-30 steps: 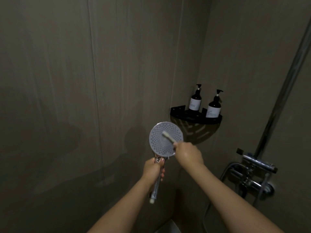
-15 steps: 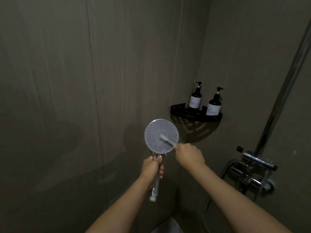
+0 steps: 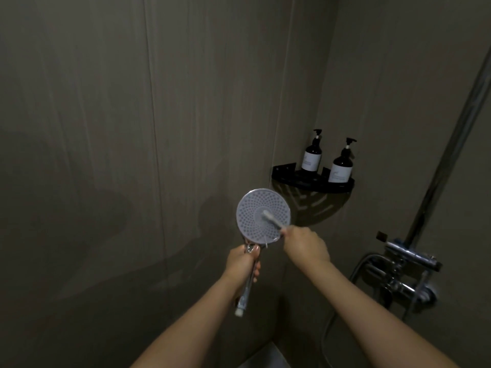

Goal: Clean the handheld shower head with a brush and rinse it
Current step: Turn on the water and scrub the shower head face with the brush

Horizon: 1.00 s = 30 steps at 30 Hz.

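Observation:
The round grey shower head (image 3: 252, 216) with its nozzle face toward me is held upright in the middle of the view. My left hand (image 3: 243, 261) grips its chrome handle just below the disc. My right hand (image 3: 305, 244) is closed on a small white brush (image 3: 272, 220), a toothbrush by its shape. The bristle end of the brush lies against the centre of the nozzle face. The handle's lower end sticks out under my left hand with no hose visibly attached.
A black corner shelf (image 3: 342, 187) carries two dark pump bottles (image 3: 311, 155) (image 3: 341, 166) at upper right. The chrome mixer valve (image 3: 406, 277) and riser pipe (image 3: 449, 147) are on the right wall. Dark tiled walls close in left and ahead.
The brush tip has slid from the disc's upper right toward its centre. The shower head has shifted slightly left and up with my left hand.

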Tool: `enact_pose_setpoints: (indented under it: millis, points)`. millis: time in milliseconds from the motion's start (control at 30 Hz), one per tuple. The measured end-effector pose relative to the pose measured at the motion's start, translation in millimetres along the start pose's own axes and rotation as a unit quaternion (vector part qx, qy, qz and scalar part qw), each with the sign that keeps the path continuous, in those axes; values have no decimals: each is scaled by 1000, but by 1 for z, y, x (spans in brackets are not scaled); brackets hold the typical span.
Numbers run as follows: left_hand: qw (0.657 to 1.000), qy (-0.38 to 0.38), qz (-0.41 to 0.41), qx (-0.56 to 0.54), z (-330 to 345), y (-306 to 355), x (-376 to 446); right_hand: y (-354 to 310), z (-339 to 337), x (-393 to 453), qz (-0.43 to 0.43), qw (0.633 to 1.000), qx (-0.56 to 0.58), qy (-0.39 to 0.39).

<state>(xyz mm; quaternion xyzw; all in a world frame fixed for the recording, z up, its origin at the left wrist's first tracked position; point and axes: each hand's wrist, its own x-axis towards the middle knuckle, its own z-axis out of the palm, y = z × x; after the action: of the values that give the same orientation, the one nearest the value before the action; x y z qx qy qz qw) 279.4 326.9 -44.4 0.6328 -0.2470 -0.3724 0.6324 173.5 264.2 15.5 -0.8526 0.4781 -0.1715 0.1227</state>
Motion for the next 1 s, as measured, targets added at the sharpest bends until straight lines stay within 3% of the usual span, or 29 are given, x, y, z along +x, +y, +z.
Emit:
enact_pose_setpoints:
  millis: [133,267,400,533,633,767,1000]
  points:
    - [1000,3,3,6,0,2,-1,-5,0,-1,7,999,40,-17]
    - [999,-4,9,35,1,2,-3,-5,-18,10,31,998,54,32]
    - [1000,-9,2,5,5,3,-7,-22,-9,-3,19,997,70,3]
    - [1000,-15,-2,6,5,4,-9,-15,-23,6,41,996,60,45]
    - [1000,-5,3,-5,4,2,-10,-24,-14,-7,26,996,84,-2]
    - [1000,-14,1,6,5,1,-11,-16,-19,-5,54,995,77,26]
    - [1000,-21,9,1,18,3,-16,-8,-14,-24,61,994,91,5]
